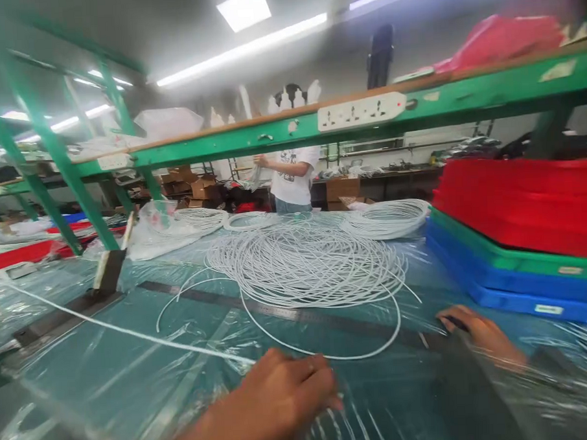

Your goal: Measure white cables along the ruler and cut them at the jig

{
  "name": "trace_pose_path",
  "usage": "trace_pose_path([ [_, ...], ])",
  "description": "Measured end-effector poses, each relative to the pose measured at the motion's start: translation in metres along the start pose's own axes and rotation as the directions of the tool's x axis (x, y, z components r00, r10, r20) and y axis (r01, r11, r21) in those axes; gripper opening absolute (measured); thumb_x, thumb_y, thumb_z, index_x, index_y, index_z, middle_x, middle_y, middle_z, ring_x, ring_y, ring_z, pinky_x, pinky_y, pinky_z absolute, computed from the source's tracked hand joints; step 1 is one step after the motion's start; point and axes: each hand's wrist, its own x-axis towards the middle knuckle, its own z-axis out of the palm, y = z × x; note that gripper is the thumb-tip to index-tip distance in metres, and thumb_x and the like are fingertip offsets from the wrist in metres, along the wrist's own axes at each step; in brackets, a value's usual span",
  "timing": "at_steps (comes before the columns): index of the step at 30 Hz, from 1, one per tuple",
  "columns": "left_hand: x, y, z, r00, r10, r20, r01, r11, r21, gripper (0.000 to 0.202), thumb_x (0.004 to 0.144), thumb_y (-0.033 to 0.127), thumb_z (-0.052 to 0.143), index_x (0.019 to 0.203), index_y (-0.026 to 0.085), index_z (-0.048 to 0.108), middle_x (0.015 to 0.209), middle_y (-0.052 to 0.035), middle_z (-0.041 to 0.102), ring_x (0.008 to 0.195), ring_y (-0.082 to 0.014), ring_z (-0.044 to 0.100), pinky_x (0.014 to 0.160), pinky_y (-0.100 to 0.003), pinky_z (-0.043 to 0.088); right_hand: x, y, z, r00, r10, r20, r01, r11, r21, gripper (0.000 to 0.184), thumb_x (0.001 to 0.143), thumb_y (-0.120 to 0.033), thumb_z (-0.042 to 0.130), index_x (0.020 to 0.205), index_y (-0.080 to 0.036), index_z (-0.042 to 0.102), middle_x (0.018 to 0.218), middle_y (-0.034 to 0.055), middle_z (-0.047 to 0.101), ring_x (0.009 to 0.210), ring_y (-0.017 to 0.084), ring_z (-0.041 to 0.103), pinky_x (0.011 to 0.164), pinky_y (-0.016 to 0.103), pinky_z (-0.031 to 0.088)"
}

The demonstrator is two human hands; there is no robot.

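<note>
My left hand (pixel 286 389) is closed in a pinch on a white cable (pixel 133 333) that runs taut from it toward the far left of the bench. A big loose coil of the same white cable (pixel 305 261) lies in the middle of the plastic-covered bench (pixel 184 380); one loop trails down toward my hand. My right hand (pixel 478 335) rests at the right on a dark strip, fingers curled and pressed down; whether it holds anything is hidden. More coils (pixel 385 217) lie behind.
Stacked red, green and blue trays (pixel 518 236) stand at the right. A green shelf frame (pixel 318 125) with a socket strip crosses overhead, its slanted legs (pixel 62 172) at the left. A person in a white shirt (pixel 292 178) stands behind the bench. A plastic bag (pixel 153 232) lies back left.
</note>
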Motion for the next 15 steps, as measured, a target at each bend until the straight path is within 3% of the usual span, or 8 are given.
trace_pose_path([
  [4,0.079,0.027,0.002,0.999,-0.018,-0.032,0.008,0.963,-0.270,0.020,0.114,0.014,0.039,0.106,0.020,0.057,0.096,0.0022,0.065,0.077,-0.0157,0.060,0.068,-0.030,0.037,0.004,-0.009,-0.004,1.000,0.024,-0.003,-0.024,0.998,-0.058,0.035,0.087,-0.048,0.040,0.086,-0.029,0.070,0.098,0.0139,0.074,0.094,0.033,0.072,0.087,0.052,0.059],
  [7,0.111,0.032,0.005,1.000,0.029,-0.006,-0.029,0.898,-0.438,0.021,0.115,0.022,0.043,0.101,0.021,0.058,0.085,0.0046,0.062,0.075,-0.0133,0.058,0.067,-0.027,0.035,0.001,-0.010,-0.003,0.998,0.056,0.002,-0.055,0.991,-0.121,0.029,0.093,-0.035,0.044,0.090,-0.021,0.070,0.101,0.0123,0.073,0.101,0.027,0.070,0.097,0.045,0.057],
  [11,0.116,0.025,0.031,0.995,0.043,0.088,0.014,0.828,-0.560,0.028,0.116,0.033,0.040,0.099,0.023,0.060,0.081,0.0069,0.062,0.070,-0.0107,0.057,0.067,-0.025,0.035,0.000,-0.003,0.001,0.994,0.105,0.024,-0.099,0.977,-0.187,0.019,0.104,-0.023,0.054,0.107,-0.015,0.070,0.111,0.0065,0.070,0.113,0.021,0.065,0.106,0.040,0.053],
  [15,0.106,0.032,0.057,0.972,0.036,0.232,0.098,0.835,-0.542,0.033,0.117,0.045,0.035,0.111,0.028,0.062,0.090,0.0060,0.067,0.070,-0.0124,0.061,0.064,-0.025,0.040,0.001,0.006,0.003,0.987,0.157,0.019,-0.148,0.962,-0.228,0.020,0.104,-0.017,0.055,0.113,-0.022,0.072,0.122,0.0030,0.069,0.116,0.016,0.064,0.108,0.033,0.052],
])
